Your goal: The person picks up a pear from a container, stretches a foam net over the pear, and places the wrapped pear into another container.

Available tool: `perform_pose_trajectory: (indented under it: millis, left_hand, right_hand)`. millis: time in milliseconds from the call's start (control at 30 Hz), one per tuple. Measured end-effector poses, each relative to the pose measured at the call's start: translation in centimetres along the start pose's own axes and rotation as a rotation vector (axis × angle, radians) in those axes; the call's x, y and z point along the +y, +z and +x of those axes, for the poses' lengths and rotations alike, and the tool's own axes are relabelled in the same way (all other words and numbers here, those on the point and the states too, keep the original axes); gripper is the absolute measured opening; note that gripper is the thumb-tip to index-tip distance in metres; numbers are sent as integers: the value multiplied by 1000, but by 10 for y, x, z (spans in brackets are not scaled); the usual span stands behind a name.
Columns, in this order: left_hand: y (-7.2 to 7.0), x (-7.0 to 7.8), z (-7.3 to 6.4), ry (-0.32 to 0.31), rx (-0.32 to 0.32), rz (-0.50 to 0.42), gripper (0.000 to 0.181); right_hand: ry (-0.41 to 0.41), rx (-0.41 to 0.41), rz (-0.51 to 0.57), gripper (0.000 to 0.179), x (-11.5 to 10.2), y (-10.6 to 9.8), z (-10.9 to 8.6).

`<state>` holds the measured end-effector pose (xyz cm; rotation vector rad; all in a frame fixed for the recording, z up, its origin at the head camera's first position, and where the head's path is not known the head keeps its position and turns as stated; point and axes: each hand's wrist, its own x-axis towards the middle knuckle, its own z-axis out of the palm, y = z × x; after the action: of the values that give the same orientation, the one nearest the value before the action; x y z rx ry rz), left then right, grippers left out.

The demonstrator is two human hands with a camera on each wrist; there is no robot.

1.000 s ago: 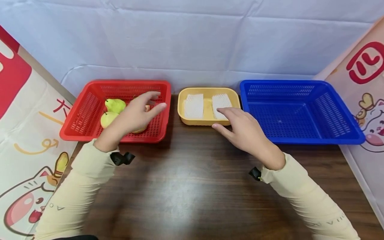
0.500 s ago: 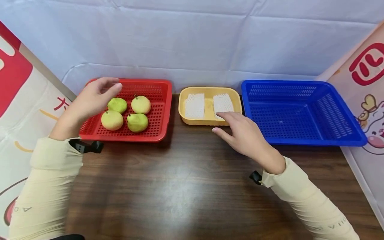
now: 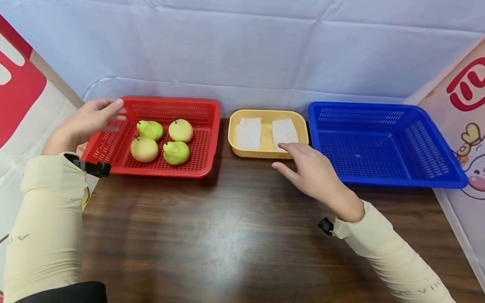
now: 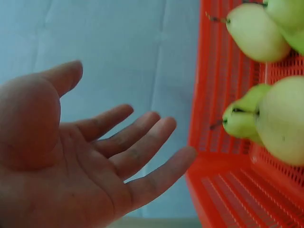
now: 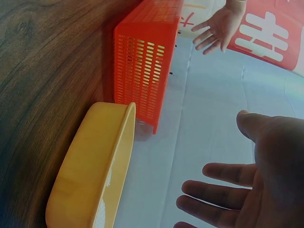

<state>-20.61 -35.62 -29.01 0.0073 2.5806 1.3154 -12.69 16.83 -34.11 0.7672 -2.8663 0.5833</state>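
Note:
My left hand (image 3: pixel 89 120) hovers over the left end of the red basket (image 3: pixel 166 173), fingers loosely spread and holding nothing. In the left wrist view its palm (image 4: pixel 71 171) shows bare beside the basket. Several green-yellow pears lie in the basket: two rounder ones, the front-left pear (image 3: pixel 144 149) and back-right pear (image 3: pixel 181 130), and two knobbly ones, the back-left pear (image 3: pixel 150 130) and front-right pear (image 3: pixel 176 152). My right hand (image 3: pixel 312 170) is held relaxed near the front right edge of the yellow tray (image 3: pixel 267 132), which holds two white foam nets, left net (image 3: pixel 249 133) and right net (image 3: pixel 284 131).
A blue basket (image 3: pixel 356 147) with nothing in it stands right of the tray. All three containers line the back of the brown wooden table (image 3: pixel 212 235), against a pale cloth backdrop (image 3: pixel 235 50). Printed panels rise at both sides.
My left hand has moved left from above the pears to the red basket's left end, uncovering the fruit. The right hand stays nearly in place, and the head view has shifted slightly.

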Motion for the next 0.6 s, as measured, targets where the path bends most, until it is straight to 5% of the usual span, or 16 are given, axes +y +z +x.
perform_pose_trajectory:
  millis: [267, 600]
  left_hand:
    - [-11, -17, 18, -83, -200, 121, 78]
    - [-5, -56, 27, -185, -470, 22, 81]
  right_hand:
    - [20, -6, 4, 57, -1, -1, -2]
    - [16, -13, 17, 57, -2, 3, -2]
